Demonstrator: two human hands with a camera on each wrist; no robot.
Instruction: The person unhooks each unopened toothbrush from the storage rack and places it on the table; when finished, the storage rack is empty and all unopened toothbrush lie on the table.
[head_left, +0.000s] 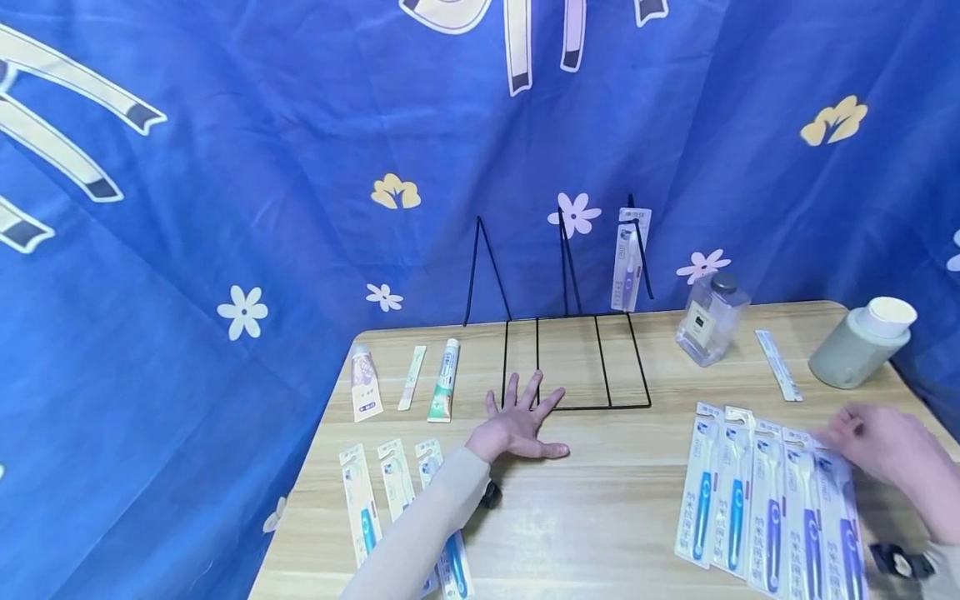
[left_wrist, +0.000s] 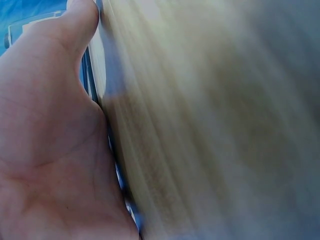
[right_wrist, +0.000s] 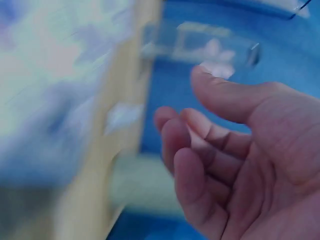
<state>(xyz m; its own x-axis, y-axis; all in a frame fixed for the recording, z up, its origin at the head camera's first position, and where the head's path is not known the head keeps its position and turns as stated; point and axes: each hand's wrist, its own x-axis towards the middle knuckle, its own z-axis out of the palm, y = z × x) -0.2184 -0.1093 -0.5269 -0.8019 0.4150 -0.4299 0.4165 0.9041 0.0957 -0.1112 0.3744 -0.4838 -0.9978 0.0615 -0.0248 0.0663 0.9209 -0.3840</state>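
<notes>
My left hand [head_left: 517, 429] has its fingers spread over the tabletop, fingertips at the front wire of a black wire rack [head_left: 577, 408]. A packaged toothbrush [head_left: 630, 262] with a purple handle stands upright in the rack's right end. At the right, my right hand [head_left: 877, 437], blurred in the head view, hovers by the upper end of the rightmost of several packaged toothbrushes [head_left: 772, 500] lying in an overlapping row. In the right wrist view its fingers [right_wrist: 187, 185] are loosely bent, the thumb stands apart, and nothing is between them.
Behind the toothbrush row stand a clear bottle [head_left: 708, 325] with a dark cap, a slim sachet [head_left: 778, 365] and a grey-green bottle [head_left: 855, 346]. At left lie two tubes [head_left: 367, 392], a narrow packet [head_left: 412, 377] and more packaged toothbrushes [head_left: 360, 500], partly under my left sleeve. A blue curtain [head_left: 300, 167] hangs behind.
</notes>
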